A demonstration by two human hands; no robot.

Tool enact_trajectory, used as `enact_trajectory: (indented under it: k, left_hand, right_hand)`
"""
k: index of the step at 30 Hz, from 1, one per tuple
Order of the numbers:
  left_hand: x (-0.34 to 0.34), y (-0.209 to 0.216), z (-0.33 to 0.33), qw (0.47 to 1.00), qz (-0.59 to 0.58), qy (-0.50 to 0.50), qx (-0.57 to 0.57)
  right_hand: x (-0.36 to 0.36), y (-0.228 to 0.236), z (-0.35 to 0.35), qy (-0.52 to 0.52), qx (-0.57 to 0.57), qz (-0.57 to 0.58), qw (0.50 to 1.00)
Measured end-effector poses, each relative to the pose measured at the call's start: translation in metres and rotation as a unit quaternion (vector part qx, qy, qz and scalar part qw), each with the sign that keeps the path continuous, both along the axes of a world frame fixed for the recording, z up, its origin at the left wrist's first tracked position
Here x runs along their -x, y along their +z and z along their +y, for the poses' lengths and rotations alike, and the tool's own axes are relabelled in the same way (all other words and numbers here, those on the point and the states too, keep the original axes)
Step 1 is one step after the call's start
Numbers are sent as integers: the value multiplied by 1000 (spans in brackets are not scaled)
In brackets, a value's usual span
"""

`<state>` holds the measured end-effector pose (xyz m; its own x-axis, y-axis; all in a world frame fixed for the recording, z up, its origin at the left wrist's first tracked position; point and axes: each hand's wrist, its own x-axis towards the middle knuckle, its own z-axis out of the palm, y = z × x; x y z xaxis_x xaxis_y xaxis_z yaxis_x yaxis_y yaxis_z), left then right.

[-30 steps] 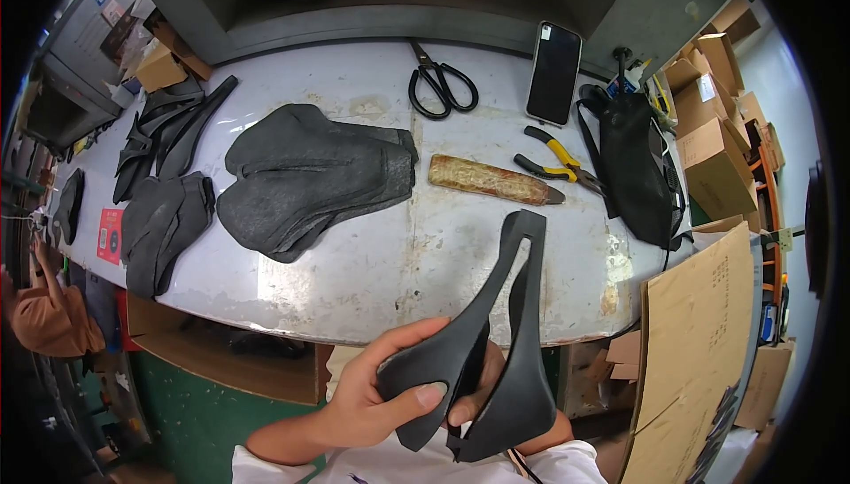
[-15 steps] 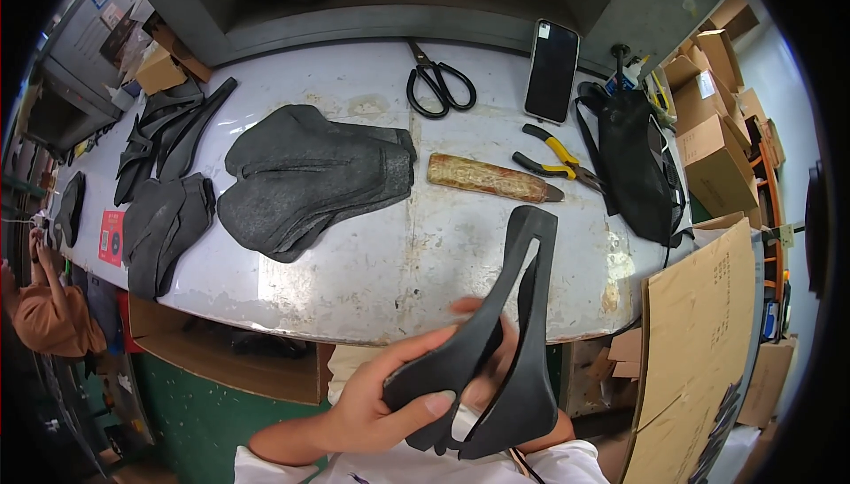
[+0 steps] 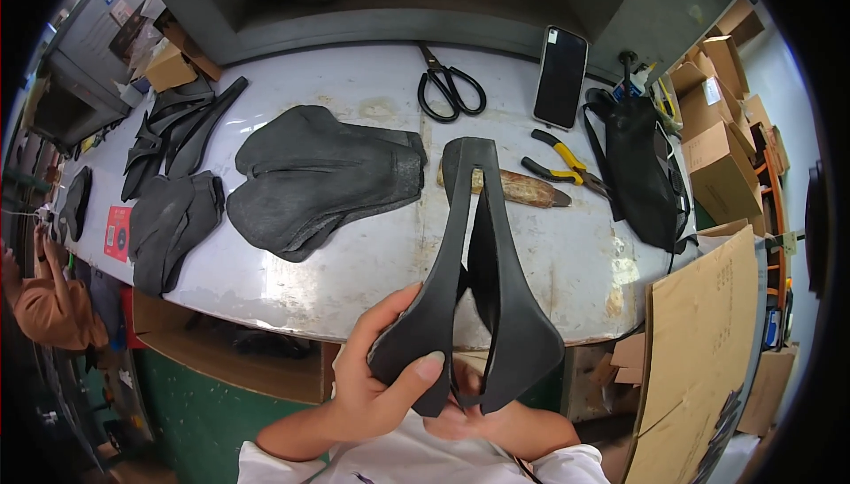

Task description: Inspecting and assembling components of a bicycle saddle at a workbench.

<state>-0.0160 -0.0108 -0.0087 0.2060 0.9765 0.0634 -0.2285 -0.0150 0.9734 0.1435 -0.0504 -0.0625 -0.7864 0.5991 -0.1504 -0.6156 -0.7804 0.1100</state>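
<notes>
A black bicycle saddle [image 3: 522, 342] with a long split down its middle stands nose up in front of me, over the table's near edge. My left hand [image 3: 385, 382] grips its left wing, thumb on the front face and fingers round the outer edge. Behind the saddle's lower end is my right hand [image 3: 474, 422], its fingers mostly hidden. Beyond the saddle lies a tool with a worn, wrapped handle [image 3: 531, 190], partly covered by the saddle's nose. A stack of soft black saddle covers [image 3: 323, 165] rests to the left.
Black-handled scissors [image 3: 452, 94], a phone [image 3: 560, 77], yellow-and-black pliers [image 3: 567, 161] and a black pouch [image 3: 646, 165] lie toward the back and right. More black pieces [image 3: 177, 227] sit at left. Cardboard [image 3: 695, 351] stands at right. Another person [image 3: 57, 307] is far left.
The saddle has turned more upright and its nose has swung left and away from me, now overlapping the wrapped handle. My right hand has shifted down behind it; my left keeps its hold.
</notes>
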Motion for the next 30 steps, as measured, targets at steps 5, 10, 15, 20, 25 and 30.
enact_trajectory:
  k: [5, 10, 15, 20, 25, 30]
  left_hand:
    - [-9, -4, 3, 996, -12, 88, 14]
    - [-26, -5, 7, 974, -121, 183, 50]
    - [-29, -9, 4, 974, -83, 210, 26]
    - [-32, -9, -1, 959, -49, 273, -52]
    - [-27, -4, 5, 960, -36, 251, -117]
    - [-17, -5, 17, 981, 0, 195, -6]
  right_hand:
    - [12, 0, -19, -66, -77, 100, 990]
    - [11, 10, -12, -78, -64, -7, 995]
    - [9, 12, -8, -54, -62, -14, 997]
    - [8, 16, -5, -27, -71, -50, 996]
    - [-2, 9, -10, -71, -138, -234, 960]
    - [-12, 5, -3, -346, -517, -491, 609]
